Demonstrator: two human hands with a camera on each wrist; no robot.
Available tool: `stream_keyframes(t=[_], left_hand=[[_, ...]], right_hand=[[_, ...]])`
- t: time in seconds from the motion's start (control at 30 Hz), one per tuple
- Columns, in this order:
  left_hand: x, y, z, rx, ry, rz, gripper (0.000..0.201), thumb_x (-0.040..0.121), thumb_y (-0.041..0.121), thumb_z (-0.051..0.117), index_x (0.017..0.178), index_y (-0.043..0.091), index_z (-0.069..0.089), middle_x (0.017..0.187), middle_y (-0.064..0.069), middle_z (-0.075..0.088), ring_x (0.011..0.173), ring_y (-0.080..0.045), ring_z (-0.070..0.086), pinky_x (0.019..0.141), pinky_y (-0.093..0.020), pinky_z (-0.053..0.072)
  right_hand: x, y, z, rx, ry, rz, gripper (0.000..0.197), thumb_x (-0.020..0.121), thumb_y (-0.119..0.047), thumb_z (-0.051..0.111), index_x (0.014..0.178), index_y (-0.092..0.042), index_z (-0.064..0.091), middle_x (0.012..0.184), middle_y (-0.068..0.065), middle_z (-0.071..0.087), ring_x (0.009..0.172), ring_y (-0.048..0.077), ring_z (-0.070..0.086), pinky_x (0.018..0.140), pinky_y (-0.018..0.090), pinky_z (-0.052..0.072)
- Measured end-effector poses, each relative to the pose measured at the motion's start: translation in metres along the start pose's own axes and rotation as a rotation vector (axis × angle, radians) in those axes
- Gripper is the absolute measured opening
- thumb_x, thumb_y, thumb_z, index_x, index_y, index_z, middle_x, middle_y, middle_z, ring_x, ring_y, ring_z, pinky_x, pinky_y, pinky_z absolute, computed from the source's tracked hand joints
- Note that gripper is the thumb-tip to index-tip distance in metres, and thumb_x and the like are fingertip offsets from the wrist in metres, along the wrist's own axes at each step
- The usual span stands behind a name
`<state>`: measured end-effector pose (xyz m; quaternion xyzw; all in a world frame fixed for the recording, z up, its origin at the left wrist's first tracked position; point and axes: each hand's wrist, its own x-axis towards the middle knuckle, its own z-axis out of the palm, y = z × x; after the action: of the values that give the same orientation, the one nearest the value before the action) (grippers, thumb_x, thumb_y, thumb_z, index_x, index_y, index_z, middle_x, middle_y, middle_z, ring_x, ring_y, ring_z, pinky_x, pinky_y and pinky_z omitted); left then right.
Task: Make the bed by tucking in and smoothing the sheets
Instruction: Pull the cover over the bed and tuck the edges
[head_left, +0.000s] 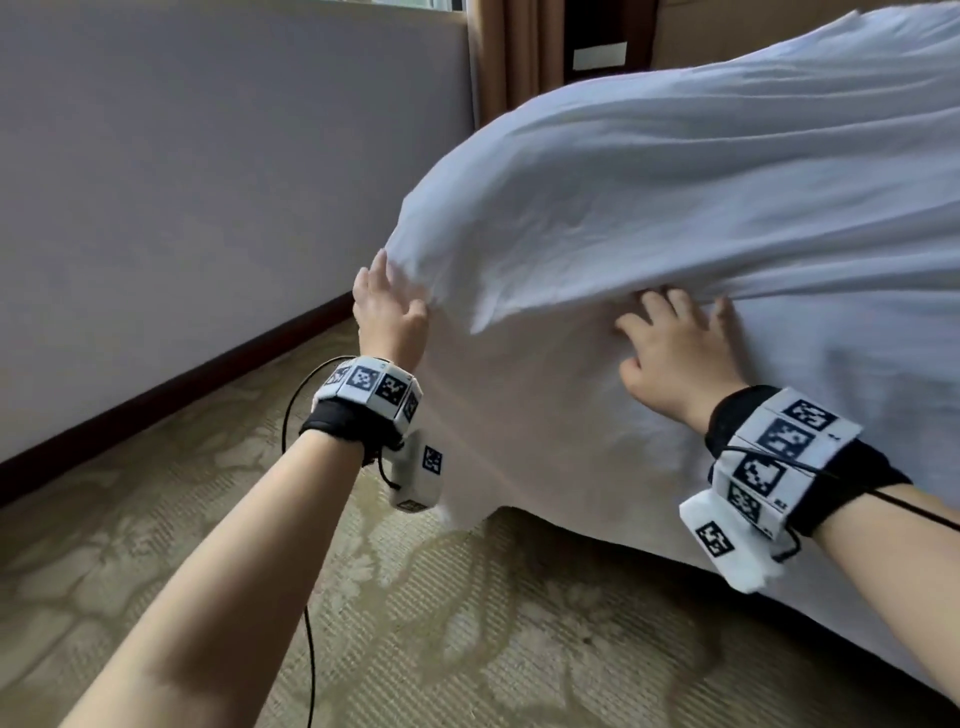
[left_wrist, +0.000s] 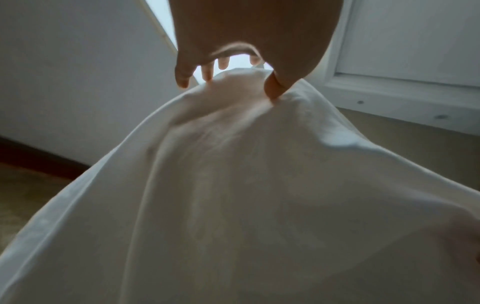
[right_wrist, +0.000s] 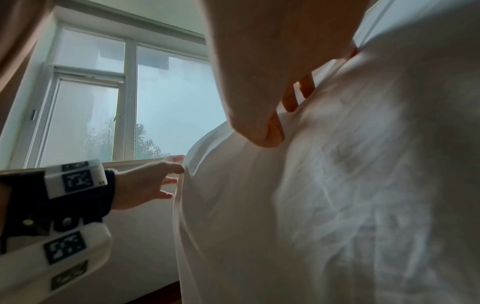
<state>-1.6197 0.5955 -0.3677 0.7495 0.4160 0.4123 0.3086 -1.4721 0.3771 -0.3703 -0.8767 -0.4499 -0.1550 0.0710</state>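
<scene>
A white sheet (head_left: 649, 197) billows over the bed's corner and hangs down its side toward the floor. My left hand (head_left: 387, 312) is at the sheet's left corner: the thumb (left_wrist: 272, 90) presses into the fabric (left_wrist: 259, 185) and the straight fingers reach past its edge. My right hand (head_left: 675, 348) lies flat with spread fingers against the hanging side, its fingertips just under an overhanging fold. In the right wrist view the right palm (right_wrist: 259, 72) rests against the cloth (right_wrist: 337, 185), and the left hand (right_wrist: 145, 185) touches the sheet's edge.
A pale wall (head_left: 156, 182) with a dark baseboard (head_left: 182, 384) runs along the left. Patterned carpet (head_left: 415, 623) covers the floor between wall and bed. A brown curtain (head_left: 498, 52) hangs at the back beside a window (right_wrist: 168, 102). A black cable (head_left: 311, 649) dangles from my left wrist.
</scene>
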Motion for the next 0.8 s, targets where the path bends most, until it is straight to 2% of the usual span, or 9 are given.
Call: stream_keyframes(t=[0.07, 0.13, 0.27, 0.43, 0.5, 0.57, 0.63, 0.7, 0.8], left_hand=[[-0.003, 0.009, -0.001, 0.08, -0.003, 0.046, 0.066, 0.087, 0.008, 0.048, 0.148, 0.017, 0.023, 0.155, -0.011, 0.014, 0.143, -0.024, 0.014, 0.113, -0.026, 0.01], [-0.002, 0.021, -0.004, 0.122, -0.024, 0.066, 0.062, 0.088, 0.008, 0.048, 0.147, 0.015, 0.028, 0.155, -0.012, 0.014, 0.143, -0.026, 0.013, 0.113, -0.026, 0.009], [0.002, 0.064, -0.025, 0.173, -0.103, 0.026, 0.052, 0.089, 0.009, 0.047, 0.14, 0.015, 0.042, 0.152, -0.01, 0.021, 0.14, -0.025, 0.018, 0.114, -0.028, 0.015], [0.027, 0.129, -0.061, 0.179, -0.226, -0.08, 0.041, 0.083, 0.007, 0.049, 0.121, 0.017, 0.061, 0.138, -0.009, 0.043, 0.131, -0.025, 0.036, 0.112, -0.033, 0.029], [0.04, 0.156, -0.077, 0.167, -0.282, -0.108, 0.038, 0.081, 0.007, 0.049, 0.113, 0.018, 0.065, 0.132, -0.008, 0.049, 0.125, -0.025, 0.044, 0.106, -0.036, 0.037], [0.053, 0.183, -0.092, 0.145, -0.333, -0.133, 0.036, 0.081, 0.006, 0.048, 0.109, 0.018, 0.066, 0.129, -0.007, 0.05, 0.116, -0.023, 0.05, 0.1, -0.036, 0.043], [0.065, 0.21, -0.108, 0.118, -0.378, -0.169, 0.033, 0.082, 0.005, 0.046, 0.105, 0.019, 0.066, 0.128, -0.009, 0.049, 0.097, -0.022, 0.056, 0.092, -0.036, 0.048], [0.078, 0.238, -0.122, 0.094, -0.436, -0.196, 0.031, 0.081, 0.005, 0.046, 0.097, 0.024, 0.064, 0.127, -0.011, 0.052, 0.083, -0.02, 0.055, 0.081, -0.031, 0.048], [0.095, 0.283, -0.135, 0.036, -0.49, -0.222, 0.029, 0.08, 0.005, 0.046, 0.09, 0.026, 0.062, 0.124, -0.012, 0.056, 0.084, -0.028, 0.06, 0.07, -0.023, 0.042]], right_hand=[[0.002, 0.004, -0.002, 0.087, 0.083, -0.023, 0.041, 0.081, -0.023, 0.043, 0.119, -0.016, 0.058, 0.137, 0.01, 0.042, 0.13, 0.029, 0.033, 0.108, 0.053, 0.021], [0.006, 0.01, -0.01, 0.206, 0.162, -0.037, 0.039, 0.078, -0.021, 0.042, 0.11, -0.014, 0.063, 0.126, 0.011, 0.051, 0.12, 0.031, 0.042, 0.1, 0.045, 0.033], [0.017, 0.012, -0.045, 0.427, 0.167, 0.011, 0.026, 0.083, -0.009, 0.048, 0.104, -0.01, 0.064, 0.115, 0.011, 0.053, 0.115, 0.029, 0.044, 0.084, 0.038, 0.043], [0.042, 0.002, -0.11, 0.545, 0.012, 0.069, 0.02, 0.088, -0.011, 0.046, 0.099, -0.011, 0.063, 0.108, 0.009, 0.057, 0.109, 0.028, 0.049, 0.081, 0.037, 0.046], [0.06, -0.001, -0.146, 0.561, -0.034, 0.112, 0.02, 0.09, -0.012, 0.044, 0.097, -0.012, 0.063, 0.105, 0.008, 0.059, 0.103, 0.028, 0.052, 0.078, 0.036, 0.046], [0.079, -0.005, -0.178, 0.582, -0.094, 0.177, 0.021, 0.09, -0.012, 0.043, 0.096, -0.013, 0.063, 0.103, 0.007, 0.061, 0.096, 0.028, 0.054, 0.075, 0.034, 0.045], [0.096, -0.007, -0.207, 0.613, -0.141, 0.268, 0.021, 0.091, -0.013, 0.042, 0.096, -0.014, 0.063, 0.101, 0.007, 0.064, 0.089, 0.027, 0.055, 0.071, 0.031, 0.043], [0.11, -0.01, -0.237, 0.644, -0.19, 0.38, 0.021, 0.091, -0.014, 0.042, 0.095, -0.014, 0.062, 0.099, 0.008, 0.066, 0.085, 0.028, 0.054, 0.069, 0.029, 0.04], [0.127, -0.008, -0.277, 0.622, -0.232, 0.489, 0.023, 0.092, -0.012, 0.04, 0.097, -0.013, 0.062, 0.1, 0.011, 0.065, 0.09, 0.032, 0.057, 0.068, 0.03, 0.039]])
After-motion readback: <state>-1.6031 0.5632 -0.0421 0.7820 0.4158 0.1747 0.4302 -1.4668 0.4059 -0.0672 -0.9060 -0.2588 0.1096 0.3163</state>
